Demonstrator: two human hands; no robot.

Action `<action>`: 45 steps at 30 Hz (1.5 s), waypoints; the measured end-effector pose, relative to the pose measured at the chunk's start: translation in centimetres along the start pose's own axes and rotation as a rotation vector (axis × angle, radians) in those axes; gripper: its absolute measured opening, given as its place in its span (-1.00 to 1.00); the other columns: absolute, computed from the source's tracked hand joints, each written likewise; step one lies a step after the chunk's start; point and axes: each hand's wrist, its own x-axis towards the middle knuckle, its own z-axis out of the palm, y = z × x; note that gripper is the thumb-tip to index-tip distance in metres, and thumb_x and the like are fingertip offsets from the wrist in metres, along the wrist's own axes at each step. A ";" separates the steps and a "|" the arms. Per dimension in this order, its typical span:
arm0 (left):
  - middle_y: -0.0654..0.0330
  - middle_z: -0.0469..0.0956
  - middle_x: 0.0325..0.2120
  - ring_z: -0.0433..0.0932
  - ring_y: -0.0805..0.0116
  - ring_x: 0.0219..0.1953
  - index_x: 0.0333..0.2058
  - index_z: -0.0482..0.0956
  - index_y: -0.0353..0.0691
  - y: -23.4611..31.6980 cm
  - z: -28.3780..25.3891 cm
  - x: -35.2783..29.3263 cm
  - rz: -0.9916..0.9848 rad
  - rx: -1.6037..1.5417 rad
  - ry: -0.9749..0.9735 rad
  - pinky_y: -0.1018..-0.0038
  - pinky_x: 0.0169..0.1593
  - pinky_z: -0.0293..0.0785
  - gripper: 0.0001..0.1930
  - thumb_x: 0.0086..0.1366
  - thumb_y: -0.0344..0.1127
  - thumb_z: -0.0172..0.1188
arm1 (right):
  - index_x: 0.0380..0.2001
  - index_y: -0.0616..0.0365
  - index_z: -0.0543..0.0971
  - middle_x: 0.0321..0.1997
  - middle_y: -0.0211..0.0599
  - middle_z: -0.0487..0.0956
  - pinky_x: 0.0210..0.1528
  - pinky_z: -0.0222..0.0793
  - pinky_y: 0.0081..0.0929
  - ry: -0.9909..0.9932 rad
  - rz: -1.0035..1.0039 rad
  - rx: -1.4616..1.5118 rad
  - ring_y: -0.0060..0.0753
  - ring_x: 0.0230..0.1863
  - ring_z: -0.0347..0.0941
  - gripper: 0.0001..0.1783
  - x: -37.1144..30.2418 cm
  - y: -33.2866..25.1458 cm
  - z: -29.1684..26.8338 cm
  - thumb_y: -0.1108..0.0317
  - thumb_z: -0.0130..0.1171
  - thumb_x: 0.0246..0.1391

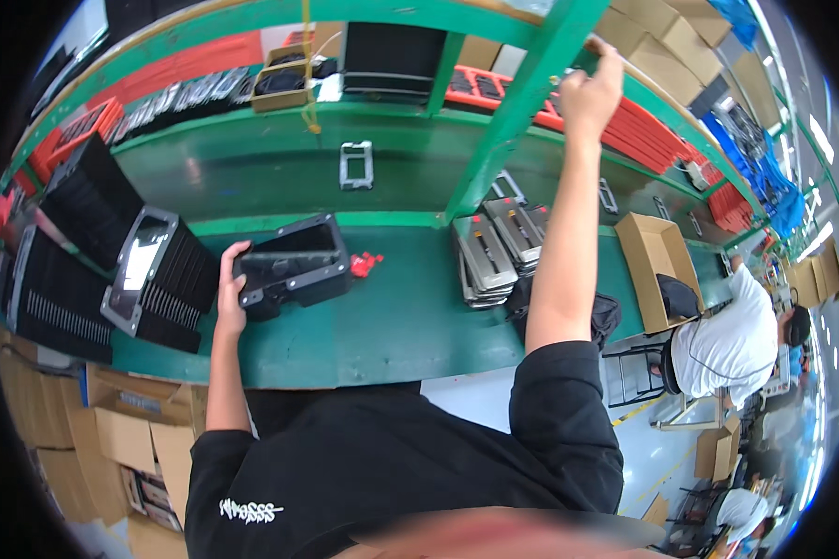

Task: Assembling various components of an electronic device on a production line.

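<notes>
Flanking a green post (506,128), curled right hand (589,96) hides its hold; left hand (231,291) grips black housing (298,265).

Green shelving (503,130) lines the far edge of the table (391,335); pale floor (480,401) (yellow-lined) shows past its near edge

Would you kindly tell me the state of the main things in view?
Left hand: gripping the black housing.
Right hand: raised beside the green post; grip unclear.
Black housing: held at its left end.
Grey panels: stacked in two piles.
Red pieces: loose, clustered.
Cardboard box: open, black item inside.
</notes>
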 end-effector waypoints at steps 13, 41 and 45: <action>0.07 0.38 0.16 0.34 0.23 0.25 0.22 0.32 -0.34 -0.3 0.7 -0.2 -0.011 -0.048 0.067 0.38 0.35 0.13 -0.30 0.21 0.04 -0.06 | -0.30 0.23 0.55 -0.37 -0.36 0.54 -0.31 0.43 -0.61 0.232 0.481 0.889 -0.53 -0.36 0.51 -0.87 -10.1 -15.4 2.9 0.64 0.05 0.14; -0.10 0.23 0.27 0.20 -0.01 0.36 0.33 0.28 -0.33 0.9 -1.1 0.9 0.101 0.118 -0.050 0.24 0.44 0.02 -0.26 0.13 -0.18 -0.03 | -0.33 0.29 0.69 -0.46 -0.19 0.69 -0.27 0.49 -0.46 -1.180 0.741 0.423 -0.45 -0.40 0.62 -0.72 -17.4 -23.7 -1.9 0.26 0.29 -0.02; -0.12 0.22 0.29 0.20 -0.05 0.37 0.32 0.32 -0.27 2.2 -1.8 1.3 -0.016 0.181 -0.155 0.22 0.44 0.04 -0.30 0.13 -0.32 0.06 | -0.35 0.29 0.69 -0.46 -0.21 0.69 -0.29 0.47 -0.46 -1.104 0.839 0.348 -0.45 -0.41 0.61 -0.74 -18.2 -24.4 -4.3 0.29 0.27 -0.02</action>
